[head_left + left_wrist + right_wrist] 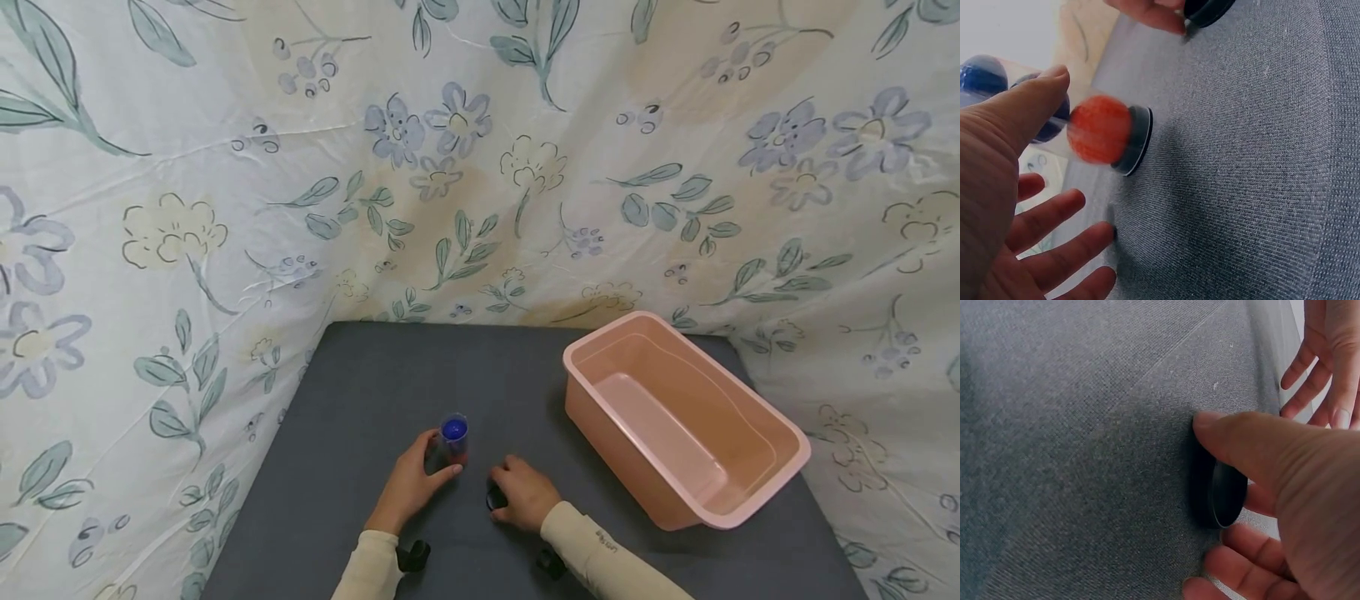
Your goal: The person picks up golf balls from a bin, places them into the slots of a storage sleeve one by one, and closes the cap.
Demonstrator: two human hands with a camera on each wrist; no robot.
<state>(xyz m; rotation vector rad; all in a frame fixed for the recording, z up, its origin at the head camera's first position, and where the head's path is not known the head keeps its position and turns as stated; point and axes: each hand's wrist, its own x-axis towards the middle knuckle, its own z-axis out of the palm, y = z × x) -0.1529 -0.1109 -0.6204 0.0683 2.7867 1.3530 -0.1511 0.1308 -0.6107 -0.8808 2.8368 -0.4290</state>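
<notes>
A clear tube [455, 443] stands on the dark table, left of centre. Inside it are blue balls [983, 76] above an orange-red ball [1099, 129], which sits next to the tube's black base [1135, 140]. My left hand [411, 482] is around the tube's near left side. Its thumb overlaps the tube in the left wrist view, while its other fingers are spread apart behind. My right hand [525, 493], low over the table to the right of the tube, holds a round black lid [1230, 495] on edge between thumb and fingers.
A pink plastic bin [645, 433] stands angled on the right side of the table. Dark grey cloth [390, 367] covers the tabletop. A floral curtain [450, 208] hangs behind and along both sides. Black bands sit on both wrists.
</notes>
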